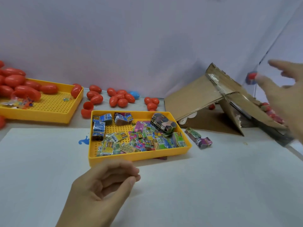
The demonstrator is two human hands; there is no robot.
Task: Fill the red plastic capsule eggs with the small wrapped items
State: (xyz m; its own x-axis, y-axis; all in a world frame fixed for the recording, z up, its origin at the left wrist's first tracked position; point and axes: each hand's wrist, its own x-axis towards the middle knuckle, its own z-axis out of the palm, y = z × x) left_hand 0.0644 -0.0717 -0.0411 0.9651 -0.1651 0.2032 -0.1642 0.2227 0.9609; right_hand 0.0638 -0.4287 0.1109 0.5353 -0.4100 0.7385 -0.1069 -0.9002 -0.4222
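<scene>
At the far left, a yellow perforated plastic tray (54,110) sits on the white tabletop (205,185). It holds a heap of closed red plastic capsule eggs (14,80), one open red half-shell (27,94) lying on its side, and a small clump of clear-wrapped trinkets (19,104).

Right of this tray, against the back wall, loose red capsule eggs (120,97) lie in clusters on the tabletop, with one blue plastic egg (135,94) among them. Two separated red egg halves (87,108) rest just beside the back-left corner of the second tray.

The second yellow perforated tray (139,157) stands at centre. It contains the small wrapped items (142,140): flat, printed foil packets in green, pink, blue and yellow, plus several banded bundles along its rear edge.

The left hand (105,182) hovers just in front of this tray. Its grip is loosely curled, thumb tip close to the fingertips, grasping nothing visible.

Two banded packet bundles (199,137) lie on the tabletop just right of the tray.

Further right, a folded brown cardboard ramp (196,94) leans tent-like; red eggs (272,113) lie along its right side.

The right hand (283,97), blurred, is raised above the ramp. Its grip is released, fingers spread. A red egg (251,77) appears just beside its fingertips; contact cannot be told.
</scene>
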